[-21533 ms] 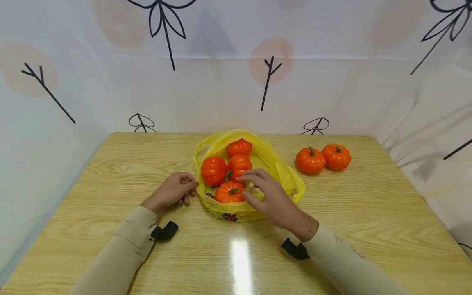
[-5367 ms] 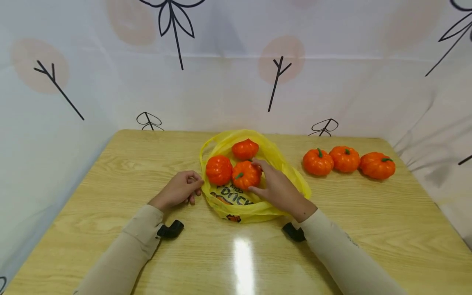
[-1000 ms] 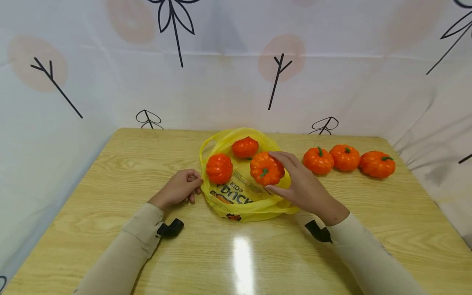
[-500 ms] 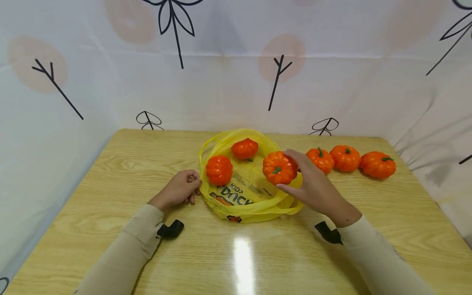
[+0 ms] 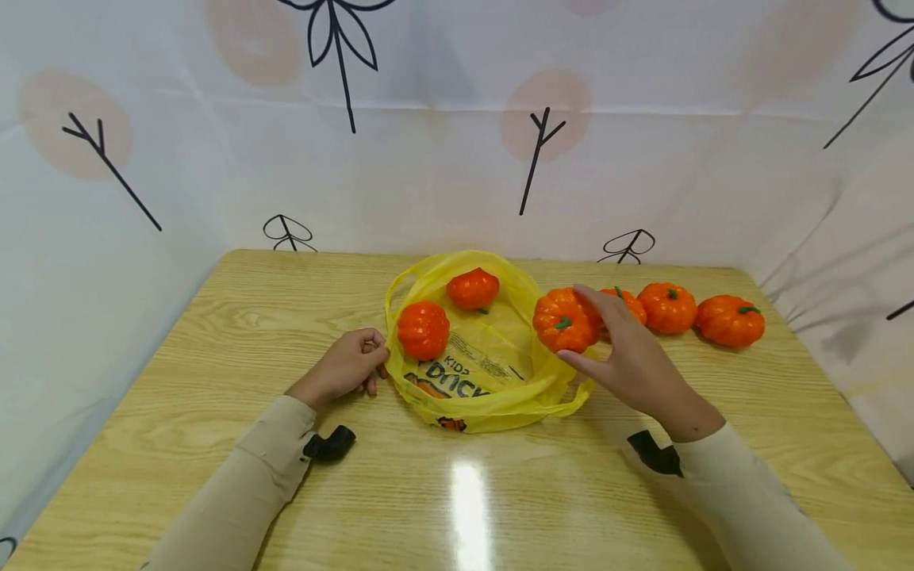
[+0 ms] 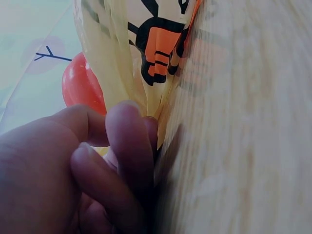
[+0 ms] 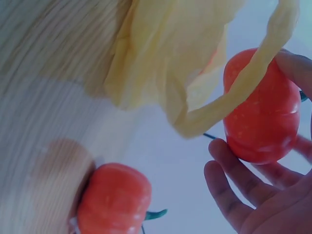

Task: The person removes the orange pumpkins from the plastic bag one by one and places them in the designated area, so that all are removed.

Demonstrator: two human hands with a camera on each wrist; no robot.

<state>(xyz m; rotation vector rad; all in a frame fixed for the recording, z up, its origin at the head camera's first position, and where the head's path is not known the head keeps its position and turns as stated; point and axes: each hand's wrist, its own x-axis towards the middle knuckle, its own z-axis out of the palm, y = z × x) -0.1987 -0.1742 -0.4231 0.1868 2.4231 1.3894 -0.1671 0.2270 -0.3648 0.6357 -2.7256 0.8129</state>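
Note:
In the head view my right hand [image 5: 635,365] grips a small orange toy pumpkin [image 5: 564,321] with a green stem, raised over the right edge of a yellow plastic bag [image 5: 493,408]. The right wrist view shows that pumpkin [image 7: 263,107] between thumb and fingers, with a bag handle [image 7: 243,90] passing in front of it. At the bag's left edge, my left hand [image 5: 344,369] pinches the plastic with curled fingers; the left wrist view has the bag [image 6: 114,53] running down to those fingertips [image 6: 127,122]. Two pumpkins lie inside the bag: one at left [image 5: 424,331], one at back [image 5: 473,289].
Right of the bag, three pumpkins stand in a row on the wooden table [image 5: 236,333]: one partly hidden behind my right hand [image 5: 628,308], a middle pumpkin [image 5: 667,308] and an end pumpkin [image 5: 730,321]. A patterned white cloth [image 5: 428,182] hangs behind the table.
My right hand has carried its pumpkin rightward from over the bag's middle to its right edge, now overlapping the nearest pumpkin of the row. My left hand stays in place.

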